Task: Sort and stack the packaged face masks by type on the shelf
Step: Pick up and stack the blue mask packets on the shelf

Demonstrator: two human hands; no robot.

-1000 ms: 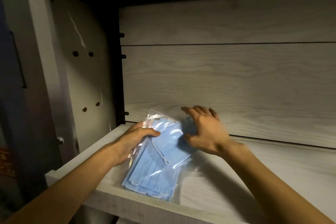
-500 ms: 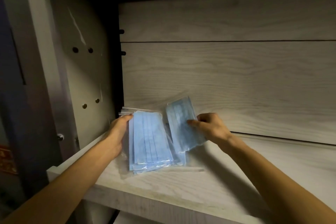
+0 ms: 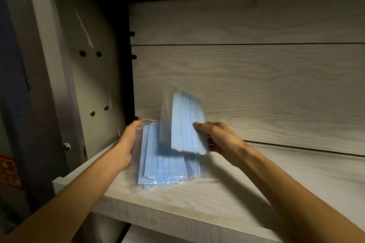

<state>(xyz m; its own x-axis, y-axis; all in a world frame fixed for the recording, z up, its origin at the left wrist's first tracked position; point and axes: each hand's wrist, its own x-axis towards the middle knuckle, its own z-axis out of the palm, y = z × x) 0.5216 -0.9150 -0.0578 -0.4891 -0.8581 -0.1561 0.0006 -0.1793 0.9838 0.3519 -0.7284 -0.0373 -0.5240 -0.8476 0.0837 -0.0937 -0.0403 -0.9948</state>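
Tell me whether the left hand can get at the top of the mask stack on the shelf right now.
Probably not cleanly: the left hand rests at the stack side, but the packet held by the right hand hangs over it.

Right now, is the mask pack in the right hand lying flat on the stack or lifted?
Lifted and tilted. The right hand pinches the mask pack by its edge, above the stack steadied by the left hand.
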